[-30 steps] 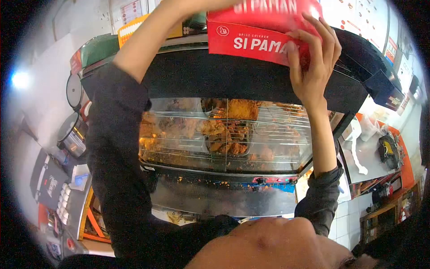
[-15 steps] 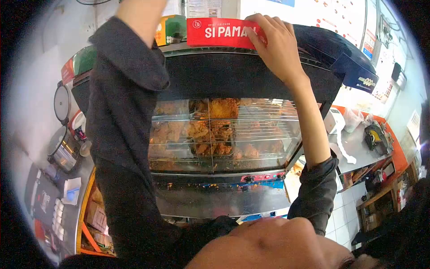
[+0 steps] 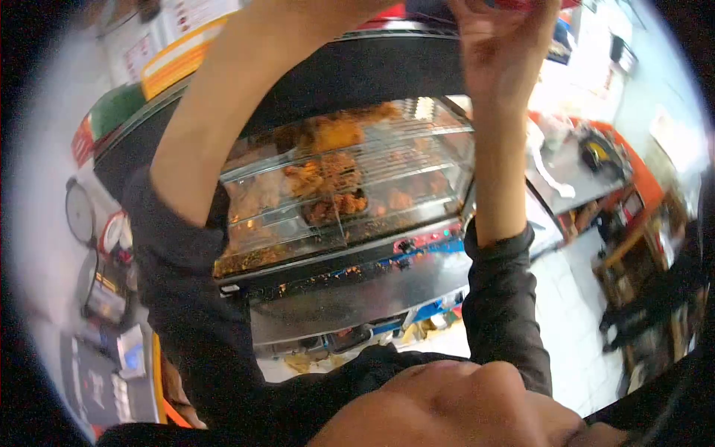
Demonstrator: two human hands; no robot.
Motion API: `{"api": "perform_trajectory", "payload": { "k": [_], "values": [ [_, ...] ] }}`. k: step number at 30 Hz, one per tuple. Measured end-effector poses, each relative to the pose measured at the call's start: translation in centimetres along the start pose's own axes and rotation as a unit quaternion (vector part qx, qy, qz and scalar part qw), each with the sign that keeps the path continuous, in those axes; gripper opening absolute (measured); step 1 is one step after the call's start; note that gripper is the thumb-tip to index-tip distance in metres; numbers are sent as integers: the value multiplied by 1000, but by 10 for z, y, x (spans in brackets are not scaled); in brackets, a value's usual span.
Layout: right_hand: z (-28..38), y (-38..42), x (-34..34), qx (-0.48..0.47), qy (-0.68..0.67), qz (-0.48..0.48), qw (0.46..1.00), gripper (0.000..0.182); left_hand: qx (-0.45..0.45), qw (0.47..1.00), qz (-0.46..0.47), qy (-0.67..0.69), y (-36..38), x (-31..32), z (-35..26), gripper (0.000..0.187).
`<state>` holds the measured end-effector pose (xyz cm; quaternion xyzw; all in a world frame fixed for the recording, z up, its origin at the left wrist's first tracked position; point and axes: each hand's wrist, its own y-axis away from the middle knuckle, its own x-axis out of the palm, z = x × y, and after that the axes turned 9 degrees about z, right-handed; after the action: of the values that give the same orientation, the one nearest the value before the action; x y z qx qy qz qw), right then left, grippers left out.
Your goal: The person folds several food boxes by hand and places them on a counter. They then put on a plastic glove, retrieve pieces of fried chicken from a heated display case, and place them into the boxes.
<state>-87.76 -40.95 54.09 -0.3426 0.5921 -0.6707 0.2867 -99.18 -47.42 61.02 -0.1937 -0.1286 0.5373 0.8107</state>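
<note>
Right hand raised above the display case, fingers curled near a red box at the top edge; blurred, can't tell if they grip it. Left hand is out of frame, only the forearm shows. Fried chicken sits on racks inside. Open tiled floor right.

Golden-brown fried chicken — black warmer hood, dark-grey sleeves
</note>
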Motion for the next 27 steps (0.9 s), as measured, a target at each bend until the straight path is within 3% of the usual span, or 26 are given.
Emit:
{"api": "perform_trajectory", "payload": {
  "k": [2,3,4,6,7,8,9,10,11,12,13,14,15,16,17,19,20,21,22,23,24,25,26,27],
  "values": [
    [8,19,-5,-28,-74,-26,997,24,-112,979,160,62,-15,-11,-26,21],
    [17,30,-13,-27,-54,-40,997,24,-172,947,196,187,-17,-7,-32,26],
    [24,41,-21,-73,12,-68,995,25,-172,945,186,205,-19,1,-39,26],
    [38,63,-38,-163,135,-111,971,27,-177,788,214,549,-26,23,-51,30],
    [45,74,-48,-207,192,-126,951,29,-104,777,188,591,-34,37,-61,32],
    [70,89,-74,-184,212,9,960,35,-105,775,180,597,-47,28,-69,32],
    [84,97,-75,-177,219,10,959,35,-96,737,262,615,-66,10,-73,33],
    [100,111,-74,-152,221,-90,959,36,-86,692,343,629,-78,3,-80,34],
    [118,125,-68,-125,221,-191,948,36,-17,674,264,690,-80,30,-97,36],
    [136,139,-65,-98,220,-291,926,37,-19,669,258,697,-85,44,-123,36],
    [150,162,-71,-100,159,-256,948,31,-21,752,279,597,-94,52,-152,29],
    [162,182,-82,-105,83,-285,949,28,-24,822,296,486,-102,59,-182,22],
    [171,209,-109,-86,316,-220,919,26,-27,877,310,365,-105,70,-212,17],
    [176,236,-112,-44,506,-299,808,23,-70,931,161,321,-99,86,-246,11],
    [188,238,-109,-42,206,-482,850,27,-117,931,129,321,-101,97,-268,13],
    [213,300,-147,61,199,-371,905,40,-190,934,58,297,-110,124,-294,21],
    [219,319,-163,66,162,-292,940,39,-215,937,18,273,-113,139,-300,28],
    [215,352,-186,119,285,-405,861,36,-226,934,4,278,-109,149,-303,36],
    [213,387,-218,192,315,-394,842,32,-189,956,33,221,-100,153,-300,35],
    [199,429,-265,271,399,-361,798,31,-177,966,-1,190,-92,170,-301,30],
    [182,429,-278,358,434,-390,729,36,-169,967,18,192,-83,186,-309,26],
    [185,420,-295,386,251,-336,821,45,-156,971,2,181,-78,207,-319,23],
    [193,461,-334,476,252,-290,791,54,-127,975,39,179,-72,221,-332,19],
    [218,432,-330,477,206,-335,786,58,-82,980,93,158,-67,236,-346,12]
  ]
}}
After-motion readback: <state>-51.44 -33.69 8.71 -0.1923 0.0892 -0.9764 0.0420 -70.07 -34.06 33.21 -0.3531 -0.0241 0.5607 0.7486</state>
